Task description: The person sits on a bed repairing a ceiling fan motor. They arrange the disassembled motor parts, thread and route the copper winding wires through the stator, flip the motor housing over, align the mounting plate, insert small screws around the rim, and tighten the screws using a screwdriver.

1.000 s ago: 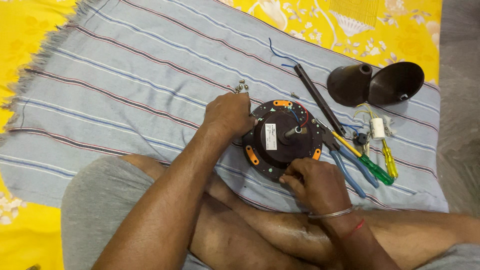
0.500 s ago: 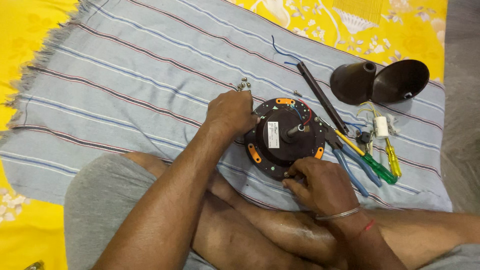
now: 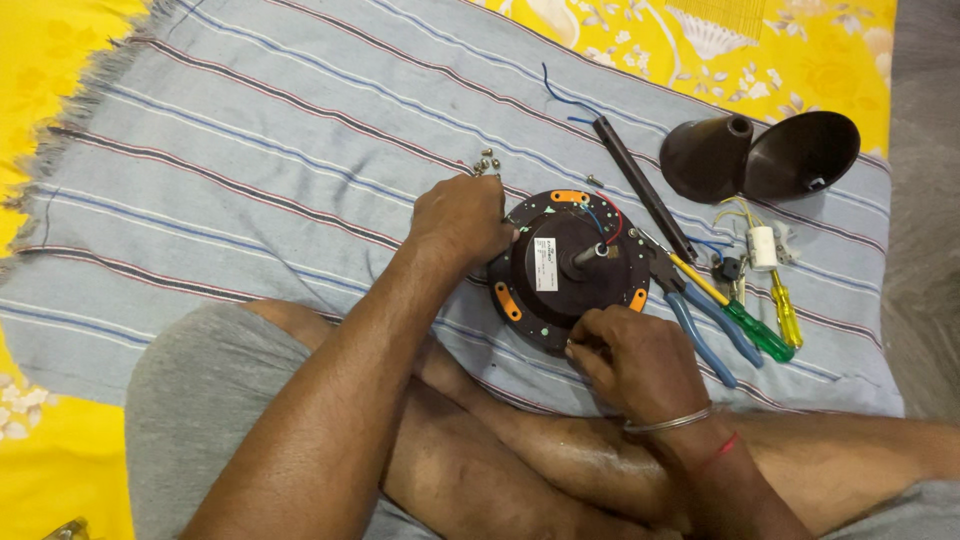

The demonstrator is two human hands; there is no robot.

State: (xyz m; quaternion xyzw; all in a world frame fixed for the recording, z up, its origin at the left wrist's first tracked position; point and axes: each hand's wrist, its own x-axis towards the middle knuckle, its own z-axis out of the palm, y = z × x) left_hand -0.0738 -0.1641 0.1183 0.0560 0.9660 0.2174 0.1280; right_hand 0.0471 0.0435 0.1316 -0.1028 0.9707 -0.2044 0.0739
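A round dark-brown fan motor with orange tabs, a white label and a central shaft lies on a striped grey cloth in front of my crossed legs. My left hand grips the motor's left rim, fingers curled over its edge. At the motor's near rim sits my right hand, fingers pinched together against the housing; whatever they pinch is hidden. A metal bangle and a red thread circle that wrist.
Several small screws lie just beyond my left hand. Right of the motor lie a dark rod, blue-handled pliers, a green screwdriver, a yellow screwdriver, a white capacitor and two dark cone covers. Yellow floral sheet surrounds the cloth.
My right hand has slid slightly along the near rim of the motor. The left hand keeps its hold on the left rim. The view has shifted a little.
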